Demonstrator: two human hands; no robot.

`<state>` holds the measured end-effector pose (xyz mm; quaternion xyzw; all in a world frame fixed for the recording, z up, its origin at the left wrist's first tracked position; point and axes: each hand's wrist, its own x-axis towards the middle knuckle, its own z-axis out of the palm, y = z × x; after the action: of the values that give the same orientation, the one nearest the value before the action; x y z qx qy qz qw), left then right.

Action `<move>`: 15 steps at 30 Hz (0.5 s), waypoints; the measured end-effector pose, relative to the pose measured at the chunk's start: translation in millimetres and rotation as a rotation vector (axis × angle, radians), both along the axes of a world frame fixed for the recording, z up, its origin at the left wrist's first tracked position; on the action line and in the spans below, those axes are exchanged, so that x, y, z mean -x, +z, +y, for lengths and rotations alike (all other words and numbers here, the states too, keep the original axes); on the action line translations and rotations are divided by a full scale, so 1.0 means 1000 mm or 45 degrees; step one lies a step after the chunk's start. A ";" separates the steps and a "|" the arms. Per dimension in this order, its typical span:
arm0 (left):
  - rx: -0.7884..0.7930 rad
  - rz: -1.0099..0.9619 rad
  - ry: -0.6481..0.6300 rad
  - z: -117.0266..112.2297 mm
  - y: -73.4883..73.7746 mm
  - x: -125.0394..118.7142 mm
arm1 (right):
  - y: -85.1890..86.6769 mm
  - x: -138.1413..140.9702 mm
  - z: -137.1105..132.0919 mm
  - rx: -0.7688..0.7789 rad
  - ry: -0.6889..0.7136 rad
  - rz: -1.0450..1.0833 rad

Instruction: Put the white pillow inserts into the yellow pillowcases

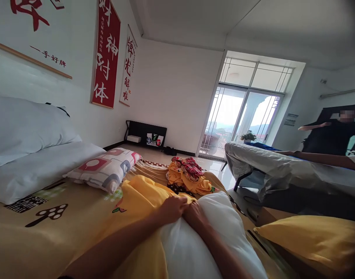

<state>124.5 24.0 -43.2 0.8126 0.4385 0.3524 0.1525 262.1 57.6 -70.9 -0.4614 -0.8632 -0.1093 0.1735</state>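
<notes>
A white pillow [191,244] lies on the bed in front of me, with a yellow pillowcase [142,195] spread along its left side. My left hand [173,208] is closed on the pillowcase's edge. Right beside it, my right hand [195,215] rests at the pillow's upper part, where cloth and pillow meet. Its fingers are partly hidden, but they look curled around the yellow cloth. The two hands touch or nearly touch.
On the brown patterned bed sheet [55,236] lie a patterned pillow [104,168], white pillows [28,128], a heap of red and yellow cloth [189,174] and a yellow pillow [314,240]. A plastic-covered table [258,162] and a person in black [325,131] are to the right.
</notes>
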 end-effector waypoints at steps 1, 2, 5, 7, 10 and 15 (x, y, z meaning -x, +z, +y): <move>0.018 -0.001 -0.017 -0.004 -0.007 0.009 | -0.003 -0.004 0.000 0.010 0.006 -0.008; 0.032 -0.007 -0.037 -0.008 -0.011 0.021 | -0.003 -0.007 -0.001 0.018 0.007 -0.018; -0.038 -0.097 0.012 -0.014 -0.008 0.068 | 0.006 -0.016 -0.008 -0.001 -0.027 -0.023; -0.174 -0.274 0.273 -0.011 0.000 0.108 | 0.014 -0.021 -0.014 -0.033 -0.060 -0.014; -0.180 -0.529 0.666 -0.002 0.008 0.167 | 0.018 -0.023 -0.020 -0.149 -0.066 0.021; 0.359 -0.572 0.389 0.005 0.010 0.203 | 0.023 -0.019 -0.019 -0.489 0.008 0.020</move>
<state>-78.8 29.1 -32.7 0.6098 0.5554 0.4779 0.3021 280.7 38.2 -47.9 -0.4181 -0.8264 -0.2678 0.2655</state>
